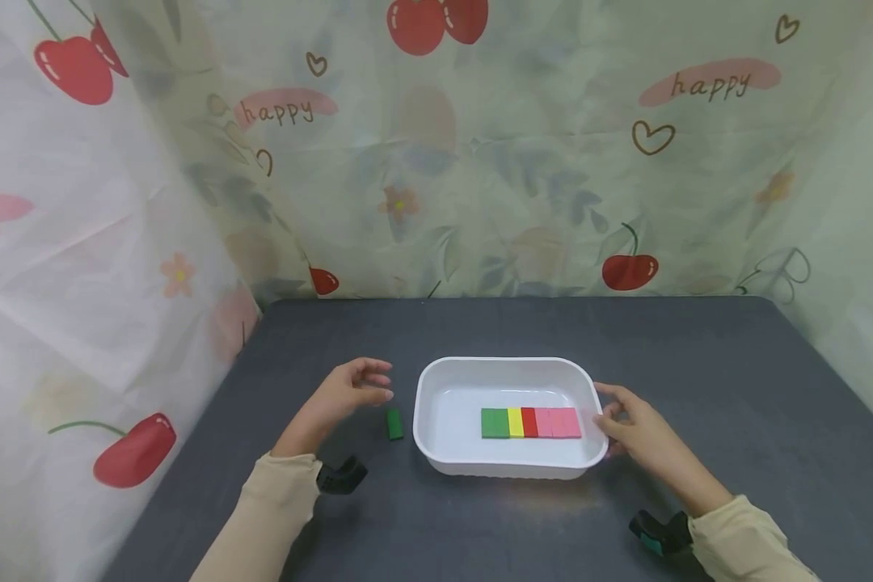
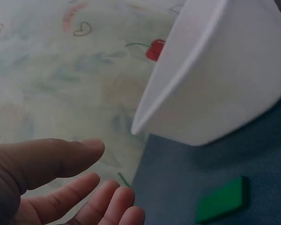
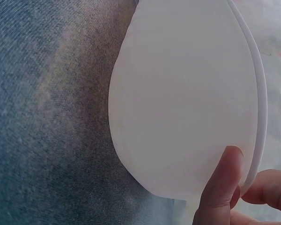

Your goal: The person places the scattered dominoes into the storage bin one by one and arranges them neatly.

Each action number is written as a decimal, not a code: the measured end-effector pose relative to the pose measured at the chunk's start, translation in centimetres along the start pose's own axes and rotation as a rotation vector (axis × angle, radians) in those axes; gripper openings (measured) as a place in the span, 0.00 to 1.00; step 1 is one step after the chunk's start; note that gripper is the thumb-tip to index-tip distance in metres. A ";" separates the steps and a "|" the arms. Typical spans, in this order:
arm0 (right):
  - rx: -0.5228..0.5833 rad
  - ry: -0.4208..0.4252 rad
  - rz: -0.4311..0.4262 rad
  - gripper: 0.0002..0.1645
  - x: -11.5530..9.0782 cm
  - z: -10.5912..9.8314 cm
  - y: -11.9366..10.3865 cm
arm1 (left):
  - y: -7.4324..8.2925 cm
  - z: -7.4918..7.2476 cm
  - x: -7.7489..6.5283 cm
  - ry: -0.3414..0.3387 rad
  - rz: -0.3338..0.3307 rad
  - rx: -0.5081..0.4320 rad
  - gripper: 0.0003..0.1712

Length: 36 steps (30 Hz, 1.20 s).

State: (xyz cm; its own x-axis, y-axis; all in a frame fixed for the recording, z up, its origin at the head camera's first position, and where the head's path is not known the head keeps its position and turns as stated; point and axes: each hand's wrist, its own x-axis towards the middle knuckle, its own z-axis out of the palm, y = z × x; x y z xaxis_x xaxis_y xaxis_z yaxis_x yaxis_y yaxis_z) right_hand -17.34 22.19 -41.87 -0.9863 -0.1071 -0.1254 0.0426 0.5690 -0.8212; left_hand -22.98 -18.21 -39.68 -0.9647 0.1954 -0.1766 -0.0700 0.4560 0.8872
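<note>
A white plastic basin (image 1: 451, 465) stands on the dark table. Inside it a row of flat blocks runs from green (image 1: 495, 423) through yellow (image 1: 515, 423) and red (image 1: 529, 423) to pink (image 1: 558, 423), set edge to edge. My right hand (image 1: 629, 420) holds the basin's right end at the rim, its thumb (image 3: 222, 176) against the outer wall. On the left, my left hand (image 1: 356, 384) hovers with loosely bent fingers and a gap between thumb and fingertips, holding nothing. Just below it, a single green block (image 1: 395, 423) lies on the table beside the basin.
The dark table (image 1: 480, 533) ends at the back against a hanging cloth (image 1: 509, 178) printed with cherries and hearts. Similar cloth (image 1: 102, 307) hangs along the left side. Each wrist wears a black camera mount, such as the left one (image 1: 342, 475).
</note>
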 end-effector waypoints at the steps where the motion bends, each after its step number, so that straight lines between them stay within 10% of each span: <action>1: 0.000 0.001 0.000 0.35 0.0 0.0 0.0 | -0.6 0.1 0.1 0.003 -0.004 0.009 0.27; 13: -0.007 -0.005 0.011 0.35 0.1 0.0 0.0 | -4.7 1.4 0.6 -0.025 -0.035 0.073 0.28; 36: -0.014 -0.005 0.016 0.35 0.1 -0.1 -0.2 | -4.8 2.9 0.8 0.029 -0.016 0.269 0.26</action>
State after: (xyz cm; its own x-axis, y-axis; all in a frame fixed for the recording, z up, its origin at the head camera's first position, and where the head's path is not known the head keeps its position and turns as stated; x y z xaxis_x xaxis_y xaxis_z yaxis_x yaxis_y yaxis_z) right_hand -17.47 22.15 -41.63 -0.9847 -0.1016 -0.1413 0.0564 0.5820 -0.8112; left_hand -22.68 -17.69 -45.30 -0.9712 0.1633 -0.1735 -0.0186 0.6740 0.7385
